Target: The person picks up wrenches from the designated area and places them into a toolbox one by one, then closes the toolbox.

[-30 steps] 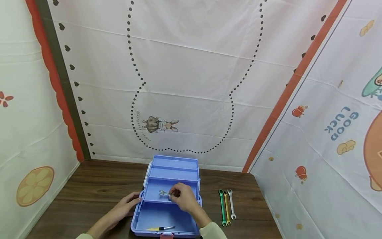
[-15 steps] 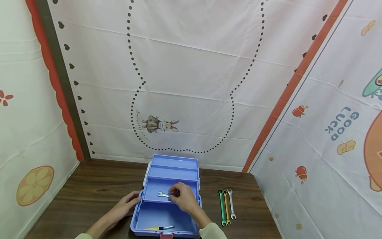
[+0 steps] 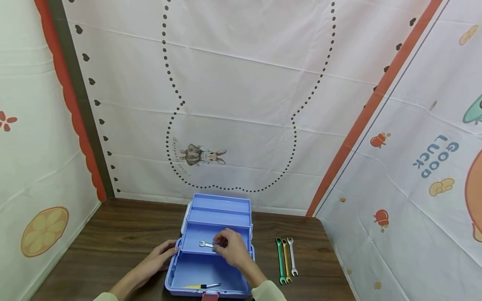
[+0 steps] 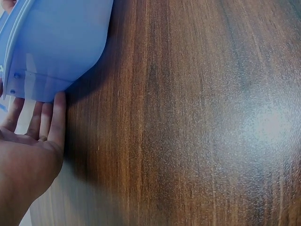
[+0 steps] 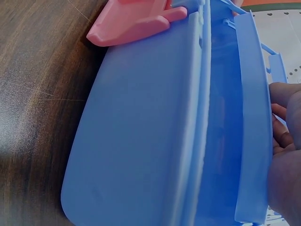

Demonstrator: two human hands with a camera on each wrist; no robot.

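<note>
A blue toolbox [image 3: 208,269] stands unfolded on the table, its stepped trays raised at the back. Over the lower tray [image 3: 193,235], my right hand [image 3: 232,248] pinches a small silver open-end wrench [image 3: 205,244]; one jaw end points left and the other end is hidden by the fingers. The right wrist view shows the curled fingers behind the tray wall [image 5: 256,122], with the wrench out of sight. My left hand [image 3: 162,257] rests against the box's left side; its fairly straight fingers [image 4: 57,117] touch the wall in the left wrist view.
Right of the box lie a green wrench [image 3: 280,261], a yellow wrench [image 3: 287,261] and a silver wrench [image 3: 292,257]. A yellow-handled screwdriver [image 3: 203,286] lies in the box bottom. A red latch [image 3: 210,296] sits at the front. Printed cloth walls [image 3: 241,138] border the wooden table [image 3: 128,234].
The wrench's visible end has shifted slightly within the lower tray and now shows its flat face more. Both hands hold nearly the same places.
</note>
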